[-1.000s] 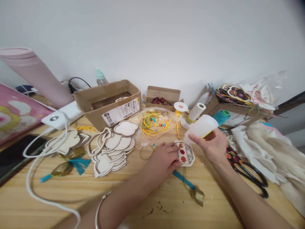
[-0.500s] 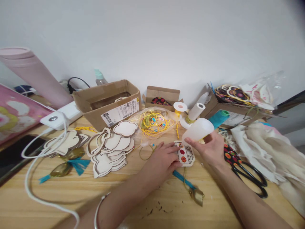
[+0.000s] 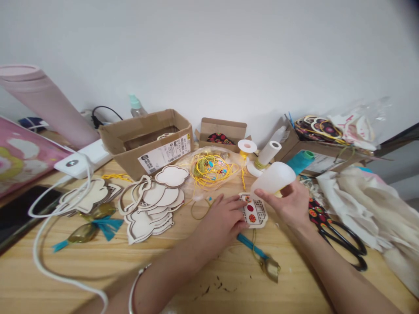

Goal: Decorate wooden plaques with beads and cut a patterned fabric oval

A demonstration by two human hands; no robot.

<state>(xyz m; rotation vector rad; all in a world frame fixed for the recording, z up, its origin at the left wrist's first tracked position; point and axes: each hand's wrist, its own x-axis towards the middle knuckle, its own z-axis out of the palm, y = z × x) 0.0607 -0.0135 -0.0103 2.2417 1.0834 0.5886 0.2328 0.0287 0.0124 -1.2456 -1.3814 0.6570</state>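
Note:
My right hand [image 3: 291,203] is closed around a white plastic bottle [image 3: 273,178], holding it tilted above the far right corner of a small wooden plaque [image 3: 260,213]. The bottle's tip is hidden. Cut-out lattice edges frame the plaque, and round red and patterned pieces run down its middle. Across its left side lies my left hand [image 3: 225,218], fingers stretched out and steadying it against the table. Just nearer to me, a teal ribbon [image 3: 252,246] leads to a brass-coloured bell [image 3: 271,268] on the wood.
Stacked wooden cut-outs [image 3: 150,218] lie left, before an open cardboard box [image 3: 147,144]. Tangled yellow cord [image 3: 214,170] sits mid-table near a spool [image 3: 247,147] and a teal thread cone [image 3: 301,162]. Black-handled scissors [image 3: 347,244] and cloth [image 3: 363,209] are right; a white cable [image 3: 39,257] crosses left.
The white bottle in my right hand has shifted very slightly to the right. My left hand and the plaque stay in place.

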